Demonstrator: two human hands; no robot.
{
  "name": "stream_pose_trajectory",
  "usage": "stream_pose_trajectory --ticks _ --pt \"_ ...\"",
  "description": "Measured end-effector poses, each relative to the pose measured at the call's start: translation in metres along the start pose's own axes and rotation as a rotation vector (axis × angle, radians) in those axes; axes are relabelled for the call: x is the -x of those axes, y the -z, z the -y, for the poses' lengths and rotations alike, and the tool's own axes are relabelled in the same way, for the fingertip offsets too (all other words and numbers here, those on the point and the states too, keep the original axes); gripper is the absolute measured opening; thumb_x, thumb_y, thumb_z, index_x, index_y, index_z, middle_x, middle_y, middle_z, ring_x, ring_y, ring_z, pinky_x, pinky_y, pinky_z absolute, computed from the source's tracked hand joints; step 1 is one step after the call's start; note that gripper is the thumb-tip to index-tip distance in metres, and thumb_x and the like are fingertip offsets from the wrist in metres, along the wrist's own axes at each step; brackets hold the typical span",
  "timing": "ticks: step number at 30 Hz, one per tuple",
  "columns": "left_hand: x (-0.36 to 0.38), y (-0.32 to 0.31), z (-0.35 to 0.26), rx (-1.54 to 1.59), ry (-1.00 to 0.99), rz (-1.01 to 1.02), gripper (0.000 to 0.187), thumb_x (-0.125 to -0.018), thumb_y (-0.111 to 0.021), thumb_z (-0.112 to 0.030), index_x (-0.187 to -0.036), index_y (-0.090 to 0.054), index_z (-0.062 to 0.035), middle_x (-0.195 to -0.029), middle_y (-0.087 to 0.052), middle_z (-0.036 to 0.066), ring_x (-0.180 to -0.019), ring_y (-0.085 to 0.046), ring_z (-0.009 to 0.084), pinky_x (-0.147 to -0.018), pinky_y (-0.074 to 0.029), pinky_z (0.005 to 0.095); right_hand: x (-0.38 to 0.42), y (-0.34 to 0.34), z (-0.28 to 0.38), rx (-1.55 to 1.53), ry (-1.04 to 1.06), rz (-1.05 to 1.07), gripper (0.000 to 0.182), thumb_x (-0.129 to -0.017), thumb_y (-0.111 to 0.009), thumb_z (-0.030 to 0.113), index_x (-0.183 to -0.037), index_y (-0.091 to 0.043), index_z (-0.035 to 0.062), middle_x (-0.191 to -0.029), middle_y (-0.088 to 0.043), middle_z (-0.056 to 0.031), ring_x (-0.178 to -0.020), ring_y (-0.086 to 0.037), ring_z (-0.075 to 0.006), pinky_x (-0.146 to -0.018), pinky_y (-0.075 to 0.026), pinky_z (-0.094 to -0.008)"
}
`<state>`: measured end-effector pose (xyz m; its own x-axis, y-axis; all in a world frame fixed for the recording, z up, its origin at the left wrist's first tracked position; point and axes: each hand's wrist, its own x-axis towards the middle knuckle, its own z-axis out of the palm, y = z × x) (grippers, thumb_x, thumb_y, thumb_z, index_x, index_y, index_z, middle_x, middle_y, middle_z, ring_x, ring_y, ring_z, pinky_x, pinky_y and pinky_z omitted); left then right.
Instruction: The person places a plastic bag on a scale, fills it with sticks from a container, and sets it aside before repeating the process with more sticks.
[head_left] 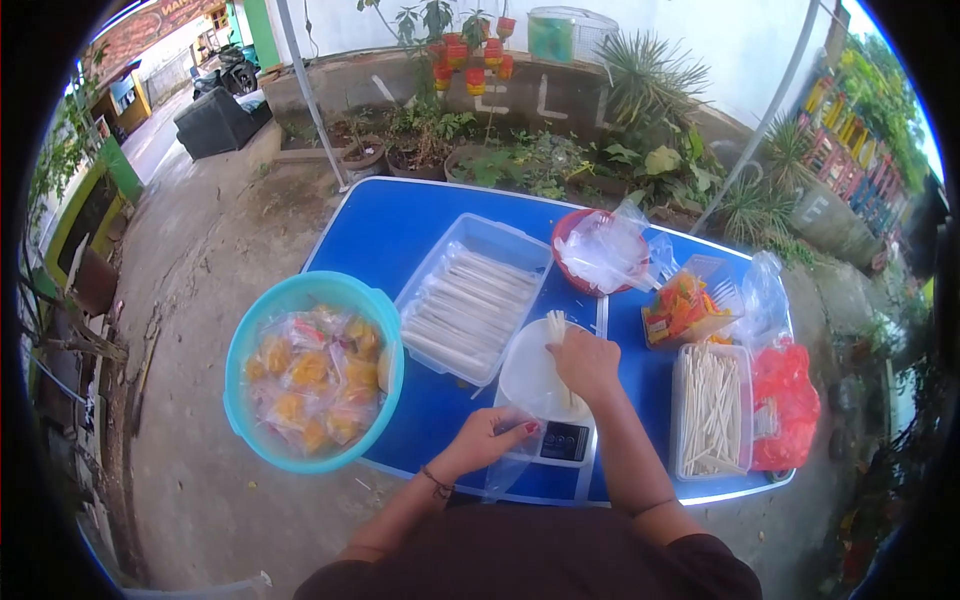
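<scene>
My right hand point(588, 362) is closed around a small bundle of pale sticks point(556, 324), held upright over a white dish point(522, 375). The dish rests on a digital scale point(563, 443) whose display faces me; its reading is too blurred to tell. My left hand point(484, 438) pinches a clear plastic bag point(508, 472) just left of the scale, near the table's front edge. To the right of my right hand stands a clear container point(747, 385) filled with loose pale sticks point(710, 405).
On the blue table point(380, 225), a clear tray point(500, 232) holds bagged sticks. A turquoise basin point(392, 330) with packed orange food stands left. Beyond are a red bowl point(562, 262) of plastic bags, a clear box point(655, 335) of orange packets and a red plastic bag point(787, 405).
</scene>
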<state>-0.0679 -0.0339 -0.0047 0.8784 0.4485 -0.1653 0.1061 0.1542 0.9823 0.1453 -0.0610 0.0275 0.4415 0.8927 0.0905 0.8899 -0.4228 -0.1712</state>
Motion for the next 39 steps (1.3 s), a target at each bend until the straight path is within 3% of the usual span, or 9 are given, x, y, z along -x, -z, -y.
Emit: stream_pose_trajectory --ticks 5,11,14,17,23,27,30,33,39 --pt "0.003 0.004 -0.003 0.023 -0.001 -0.019 0.023 -0.094 -0.063 -0.017 -0.108 -0.069 0.0003 -0.096 -0.072 0.007 -0.089 -0.066 0.0110 -0.080 -0.052 0.0268 -0.004 -0.007 0.001 0.064 0.050 0.046 0.020 -0.090 -0.055 0.021 -0.084 -0.062 0.0030 -0.080 -0.069 -0.0142 -0.070 -0.069 -0.0304 -0.058 -0.050 -0.0460" --pt "0.007 0.001 -0.004 0.047 -0.014 -0.021 0.022 -0.094 -0.062 -0.016 -0.109 -0.069 -0.0001 -0.097 -0.072 0.006 -0.088 -0.066 0.0105 -0.081 -0.051 0.0267 0.006 -0.026 -0.004 0.132 0.076 -0.157 0.016 -0.090 -0.053 0.017 -0.087 -0.058 0.0026 -0.079 -0.067 -0.0144 -0.065 -0.068 -0.0305 -0.055 -0.053 -0.0403" --pt "0.010 0.001 -0.003 0.050 0.008 -0.020 0.023 -0.094 -0.062 -0.016 -0.110 -0.069 -0.0005 -0.097 -0.071 0.006 -0.088 -0.066 0.0107 -0.081 -0.051 0.0269 0.010 -0.014 -0.013 -0.171 0.066 -0.215 0.016 -0.096 -0.051 0.018 -0.094 -0.055 0.0031 -0.085 -0.066 -0.0155 -0.063 -0.067 -0.0275 -0.057 -0.055 -0.0384" --pt "0.010 0.001 -0.003 0.064 0.007 -0.024 0.021 -0.095 -0.062 -0.014 -0.109 -0.068 0.0005 -0.097 -0.072 0.005 -0.086 -0.065 0.0098 -0.081 -0.052 0.0264 0.009 -0.007 -0.017 -1.214 -0.245 -0.021 0.017 -0.102 -0.047 0.020 -0.100 -0.052 0.0038 -0.084 -0.063 -0.0136 -0.063 -0.064 -0.0215 -0.058 -0.054 -0.0381" --pt "0.004 -0.006 0.004 0.202 0.023 -0.033 0.024 -0.095 -0.062 -0.016 -0.109 -0.068 0.0022 -0.097 -0.072 0.007 -0.086 -0.066 0.0107 -0.080 -0.053 0.0263 0.011 0.000 -0.014 -1.954 -0.503 0.008 0.012 -0.100 -0.052 0.015 -0.097 -0.054 0.0046 -0.074 -0.054 -0.0033 -0.052 -0.042 -0.0072 -0.049 -0.036 -0.0258" --pt "0.002 -0.012 0.002 0.127 -0.003 -0.093 0.022 -0.095 -0.062 -0.014 -0.108 -0.069 0.0018 -0.092 -0.072 0.006 -0.082 -0.067 0.0099 -0.076 -0.053 0.0255 0.015 -0.003 -0.021 -1.889 -0.228 -0.113 0.015 -0.099 -0.054 0.019 -0.091 -0.054 0.0069 -0.062 -0.042 0.0037 -0.054 -0.037 -0.0045 -0.050 -0.029 -0.0234" --pt "0.001 -0.017 0.001 0.085 -0.028 -0.181 0.021 -0.093 -0.065 -0.013 -0.107 -0.069 0.0022 -0.090 -0.073 0.006 -0.079 -0.067 0.0096 -0.073 -0.054 0.0242 0.025 -0.002 -0.012 -1.841 -0.009 -0.287 0.017 -0.100 -0.053 0.019 -0.088 -0.052 0.0072 -0.064 -0.042 0.0033 -0.056 -0.037 -0.0048 -0.051 -0.030 -0.0234" --pt "0.002 -0.020 -0.004 0.074 -0.045 -0.249 0.021 -0.091 -0.068 -0.012 -0.105 -0.069 0.0030 -0.089 -0.073 0.006 -0.078 -0.067 0.0093 -0.072 -0.053 0.0228 0.034 -0.005 -0.001 -1.690 0.014 -0.316 0.019 -0.101 -0.050 0.016 -0.084 -0.047 0.0091 -0.064 -0.040 0.0015 -0.057 -0.035 -0.0056 -0.053 -0.029 -0.0238" --pt "0.005 -0.025 -0.020 -0.162 -0.141 -0.230 0.022 -0.088 -0.072 -0.016 -0.104 -0.070 -0.0014 -0.090 -0.073 0.006 -0.079 -0.067 0.0106 -0.074 -0.054 0.0249 0.034 0.016 -0.007 -2.100 0.064 -0.240 0.020 -0.101 -0.050 0.022 -0.087 -0.047 0.0080 -0.065 -0.041 0.0010 -0.057 -0.036 -0.0090 -0.054 -0.032 -0.0259"
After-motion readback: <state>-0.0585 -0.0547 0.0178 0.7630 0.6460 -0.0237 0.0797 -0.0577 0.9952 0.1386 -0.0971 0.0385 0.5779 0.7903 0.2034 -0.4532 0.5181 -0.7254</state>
